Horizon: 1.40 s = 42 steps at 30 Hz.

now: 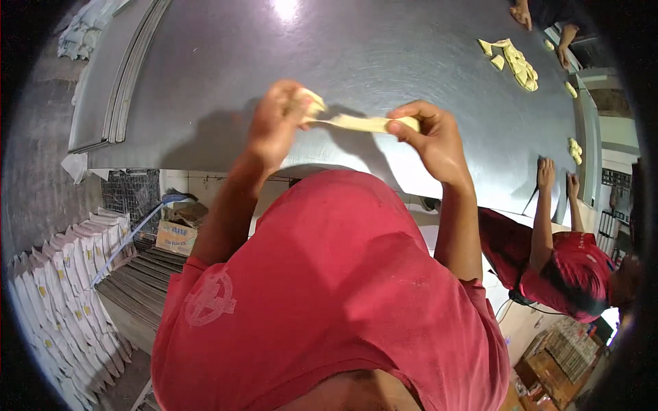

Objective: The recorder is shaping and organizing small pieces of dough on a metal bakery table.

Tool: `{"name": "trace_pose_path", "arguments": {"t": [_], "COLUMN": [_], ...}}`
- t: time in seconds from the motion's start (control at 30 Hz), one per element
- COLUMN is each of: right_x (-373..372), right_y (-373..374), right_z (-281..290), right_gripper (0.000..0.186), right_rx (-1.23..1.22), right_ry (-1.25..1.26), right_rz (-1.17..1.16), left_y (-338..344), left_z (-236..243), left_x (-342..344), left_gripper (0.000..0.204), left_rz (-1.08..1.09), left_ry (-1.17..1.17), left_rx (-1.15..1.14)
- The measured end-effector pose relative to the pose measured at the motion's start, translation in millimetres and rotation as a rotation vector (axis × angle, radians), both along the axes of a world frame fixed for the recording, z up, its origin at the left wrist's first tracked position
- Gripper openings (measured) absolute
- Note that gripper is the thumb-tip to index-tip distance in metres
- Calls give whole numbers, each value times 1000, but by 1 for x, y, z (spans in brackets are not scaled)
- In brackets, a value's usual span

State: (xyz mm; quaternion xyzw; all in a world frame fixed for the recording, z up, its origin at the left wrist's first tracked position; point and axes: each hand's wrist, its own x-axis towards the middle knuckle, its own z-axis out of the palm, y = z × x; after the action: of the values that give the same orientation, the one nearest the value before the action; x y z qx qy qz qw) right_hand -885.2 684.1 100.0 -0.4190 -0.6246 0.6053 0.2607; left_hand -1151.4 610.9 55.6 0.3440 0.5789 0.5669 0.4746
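Note:
Between my two hands a strip of pale yellow dough (pixel 360 123) is stretched out above the metal table (pixel 295 51). My left hand (pixel 277 120), slightly blurred, closes around a lump at one end, where the dough thins to a narrow neck. At the other end my right hand (pixel 433 137) pinches the thicker part between thumb and fingers. The shadows of both hands fall on the tabletop below. Further off to the right lies a heap of cut dough pieces (pixel 521 68), with a few loose ones beside it.
At the right edge a co-worker in red (pixel 576 274) has hands on the table near small dough pieces (pixel 575 151). Another person's hands (pixel 522 15) reach in at the far right. Stacked metal trays (pixel 127 75) stand at the left; white sacks (pixel 65 301) are piled lower left.

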Motion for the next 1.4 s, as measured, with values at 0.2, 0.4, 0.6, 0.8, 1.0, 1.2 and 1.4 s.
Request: {"name": "trace_pose_path", "arguments": {"t": [0.2,0.4,0.6,0.8,1.0,1.2,1.4], "right_x": [51,67,72,-18,68,75,74], "right_y": [7,-42,40,17,-22,4,-8], "right_z": [-54,-136,-160,-151,-140,-118,-139], "right_gripper": [20,20,28,19,25,32,37], "right_rx": [149,588,888,575,659,772,703], "right_ry": [35,-743,-951,-686,-536,-622,-684], "right_rz": [-371,-116,-135,-29,134,61,-159], "left_y": [-25,-83,17,10,-11,38,-20], "left_z": [-52,-129,-119,-101,-111,-112,-103], "left_x": [-73,-57,-80,21,-56,-20,-16], "left_gripper": [28,28,19,12,10,13,26], "left_rz": [400,-251,-273,-475,-403,-224,-311], "left_ry": [392,1168,1445,1196,1264,1327,1135], "left_rx": [40,142,297,113,193,191,58]}}
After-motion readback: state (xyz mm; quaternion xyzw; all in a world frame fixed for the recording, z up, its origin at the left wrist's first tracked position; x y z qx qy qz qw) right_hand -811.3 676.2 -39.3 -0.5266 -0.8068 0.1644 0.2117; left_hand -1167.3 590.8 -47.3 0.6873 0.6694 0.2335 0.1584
